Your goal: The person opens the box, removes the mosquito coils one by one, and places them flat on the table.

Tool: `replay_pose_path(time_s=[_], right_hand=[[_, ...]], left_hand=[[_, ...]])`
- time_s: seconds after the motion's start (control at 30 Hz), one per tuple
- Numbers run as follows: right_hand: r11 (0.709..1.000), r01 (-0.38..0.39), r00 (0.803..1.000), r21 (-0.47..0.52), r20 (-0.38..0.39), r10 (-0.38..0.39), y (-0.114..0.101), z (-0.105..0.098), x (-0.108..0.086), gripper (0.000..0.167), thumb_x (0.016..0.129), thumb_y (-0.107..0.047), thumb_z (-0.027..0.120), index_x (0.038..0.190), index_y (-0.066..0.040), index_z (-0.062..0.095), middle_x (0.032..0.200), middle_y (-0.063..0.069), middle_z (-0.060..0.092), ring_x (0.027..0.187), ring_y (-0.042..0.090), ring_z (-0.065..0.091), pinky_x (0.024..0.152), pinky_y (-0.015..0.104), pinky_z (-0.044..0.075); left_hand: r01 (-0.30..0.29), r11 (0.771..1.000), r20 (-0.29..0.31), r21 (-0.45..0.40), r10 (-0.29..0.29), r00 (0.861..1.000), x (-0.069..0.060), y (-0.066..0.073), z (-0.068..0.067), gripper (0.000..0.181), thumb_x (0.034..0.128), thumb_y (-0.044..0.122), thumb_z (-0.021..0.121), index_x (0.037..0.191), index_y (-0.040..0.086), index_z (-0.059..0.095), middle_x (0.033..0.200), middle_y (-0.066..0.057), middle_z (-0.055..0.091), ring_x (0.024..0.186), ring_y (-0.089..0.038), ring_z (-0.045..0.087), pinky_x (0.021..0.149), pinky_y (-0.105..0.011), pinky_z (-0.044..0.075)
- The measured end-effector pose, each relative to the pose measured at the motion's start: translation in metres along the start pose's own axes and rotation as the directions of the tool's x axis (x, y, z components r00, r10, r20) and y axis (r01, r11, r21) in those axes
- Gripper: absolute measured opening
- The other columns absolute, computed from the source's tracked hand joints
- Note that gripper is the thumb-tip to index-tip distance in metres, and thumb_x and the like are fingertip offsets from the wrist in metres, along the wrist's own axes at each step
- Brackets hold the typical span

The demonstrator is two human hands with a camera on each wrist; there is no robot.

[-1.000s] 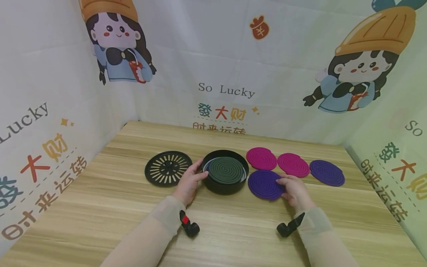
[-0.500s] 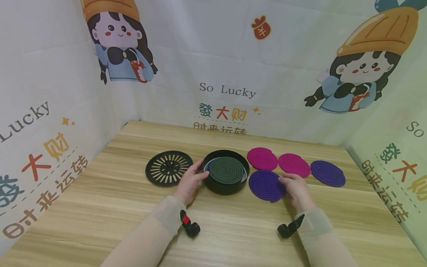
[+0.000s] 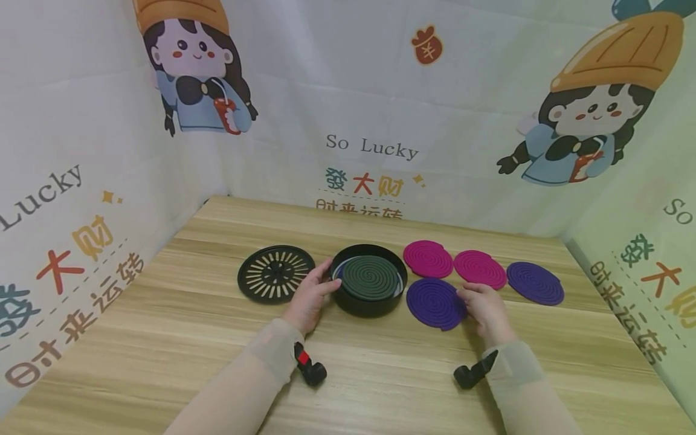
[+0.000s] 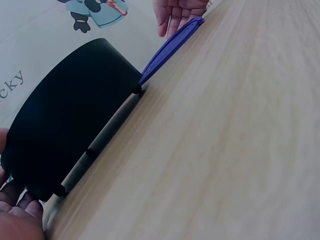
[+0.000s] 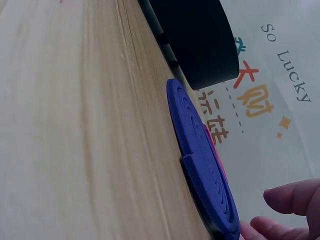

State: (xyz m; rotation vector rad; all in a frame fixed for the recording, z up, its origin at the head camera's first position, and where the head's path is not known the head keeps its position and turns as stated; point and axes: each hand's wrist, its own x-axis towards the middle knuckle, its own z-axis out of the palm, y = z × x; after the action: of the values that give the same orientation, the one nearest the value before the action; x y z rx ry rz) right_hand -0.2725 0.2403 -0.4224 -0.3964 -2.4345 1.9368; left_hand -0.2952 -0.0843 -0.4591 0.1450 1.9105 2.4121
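Left hand [image 3: 309, 300] gripped matte-black round container [image 3: 368, 308].
Right hand [image 3: 487, 309] sat loose, thumb clear, at edge of purple spiral disc [image 3: 435, 303].

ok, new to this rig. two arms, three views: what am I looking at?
No robot here, just a person's two bare hands. The wide picture comes from a head camera looking forward and down. The other two are low, slanted views from the left wrist camera and right wrist camera, the small black devices strapped on.

On the wooden table, the left hand holds the side of a black tin with a green coil inside. Left of it lies a slotted black lid. To the right: two pink coils and two purple ones, near and far right.

The right hand is at the near purple coil's edge, thumb clear of it; I can't tell whether its fingers touch.
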Motion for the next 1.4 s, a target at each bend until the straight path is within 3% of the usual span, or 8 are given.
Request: replay_pose_path(time_s=[0.1, 0.27, 0.43, 0.53, 0.67, 1.07, 1.3, 1.4], right_hand=[[1.000, -0.002, 1.000, 0.028, 0.010, 0.001, -0.001, -0.002, 0.000, 0.048, 0.093, -0.003, 0.050, 0.133, 0.020, 0.038, 0.088, -0.003, 0.059, 0.076, 0.003, 0.051, 0.068, 0.017, 0.045], [1.000, -0.008, 1.000, 0.008, 0.027, 0.008, -0.001, -0.005, 0.001, 0.049, 0.094, -0.004, 0.049, 0.135, 0.020, 0.035, 0.106, 0.014, 0.063, 0.082, 0.006, 0.057, 0.076, 0.020, 0.048], [1.000, -0.024, 0.999, -0.010, 0.030, 0.024, -0.006, -0.006, 0.002, 0.049, 0.095, -0.005, 0.048, 0.137, 0.017, 0.035, 0.108, 0.012, 0.061, 0.085, 0.008, 0.057, 0.079, 0.023, 0.049], [1.000, -0.024, 0.998, -0.015, 0.051, 0.025, -0.015, -0.004, 0.002, 0.049, 0.097, -0.007, 0.045, 0.139, 0.014, 0.034, 0.119, 0.021, 0.057, 0.101, 0.022, 0.059, 0.092, 0.033, 0.048], [1.000, -0.013, 0.996, -0.026, 0.090, 0.015, -0.032, 0.002, 0.002, 0.051, 0.100, -0.010, 0.044, 0.143, 0.012, 0.030, 0.142, 0.030, 0.040, 0.128, 0.039, 0.044, 0.107, 0.045, 0.037], [0.995, 0.028, 0.993, 0.100, 0.115, -0.040, -0.063, 0.049, 0.006, 0.047, 0.098, -0.009, 0.051, 0.141, 0.007, 0.039, 0.138, 0.022, 0.045, 0.125, 0.036, 0.048, 0.105, 0.043, 0.039], [0.985, 0.102, 0.982, 0.138, 0.147, -0.122, -0.072, 0.080, 0.007, 0.043, 0.096, -0.005, 0.052, 0.136, 0.010, 0.044, 0.128, 0.025, 0.053, 0.104, 0.024, 0.058, 0.103, 0.044, 0.041], [0.983, 0.128, 0.973, 0.128, 0.176, -0.150, -0.074, 0.090, 0.007, 0.044, 0.096, -0.004, 0.050, 0.137, 0.009, 0.042, 0.132, 0.028, 0.050, 0.114, 0.032, 0.054, 0.104, 0.044, 0.040]], left_hand=[[0.001, 1.000, 0.000, -0.004, -0.001, 1.000, 0.001, 0.000, 0.000, 0.063, 0.0916, -0.002, 0.054, 0.149, -0.004, 0.027, 0.155, -0.019, 0.023, 0.143, -0.032, 0.021, 0.116, -0.042, 0.015], [-0.001, 1.000, 0.001, -0.001, 0.001, 1.000, 0.002, -0.001, -0.001, 0.063, 0.0916, -0.002, 0.054, 0.149, -0.003, 0.028, 0.156, -0.019, 0.023, 0.143, -0.031, 0.020, 0.117, -0.041, 0.014], [0.000, 1.000, 0.004, 0.003, 0.000, 1.000, 0.003, -0.002, -0.001, 0.063, 0.0918, -0.002, 0.054, 0.149, -0.004, 0.027, 0.156, -0.019, 0.023, 0.143, -0.031, 0.019, 0.117, -0.041, 0.014], [0.002, 1.000, 0.004, 0.006, -0.002, 1.000, 0.003, -0.001, -0.001, 0.063, 0.0918, -0.001, 0.055, 0.149, -0.003, 0.027, 0.156, -0.019, 0.022, 0.143, -0.031, 0.019, 0.117, -0.042, 0.013], [0.002, 1.000, 0.007, 0.011, -0.002, 1.000, 0.003, 0.000, -0.001, 0.064, 0.0917, -0.001, 0.055, 0.149, -0.004, 0.026, 0.156, -0.019, 0.021, 0.144, -0.031, 0.019, 0.117, -0.042, 0.013], [0.004, 1.000, -0.003, 0.006, -0.004, 1.000, 0.000, 0.002, 0.000, 0.063, 0.0919, -0.002, 0.054, 0.149, -0.004, 0.027, 0.156, -0.019, 0.022, 0.143, -0.032, 0.020, 0.117, -0.042, 0.015], [0.008, 1.000, 0.002, -0.005, -0.007, 1.000, 0.001, 0.000, 0.000, 0.064, 0.0920, -0.002, 0.054, 0.149, -0.003, 0.026, 0.156, -0.018, 0.021, 0.144, -0.032, 0.018, 0.117, -0.042, 0.015], [0.009, 1.000, 0.001, -0.002, -0.009, 1.000, 0.001, 0.000, 0.000, 0.064, 0.0919, -0.002, 0.054, 0.149, -0.003, 0.026, 0.157, -0.018, 0.021, 0.144, -0.031, 0.018, 0.117, -0.042, 0.015]])
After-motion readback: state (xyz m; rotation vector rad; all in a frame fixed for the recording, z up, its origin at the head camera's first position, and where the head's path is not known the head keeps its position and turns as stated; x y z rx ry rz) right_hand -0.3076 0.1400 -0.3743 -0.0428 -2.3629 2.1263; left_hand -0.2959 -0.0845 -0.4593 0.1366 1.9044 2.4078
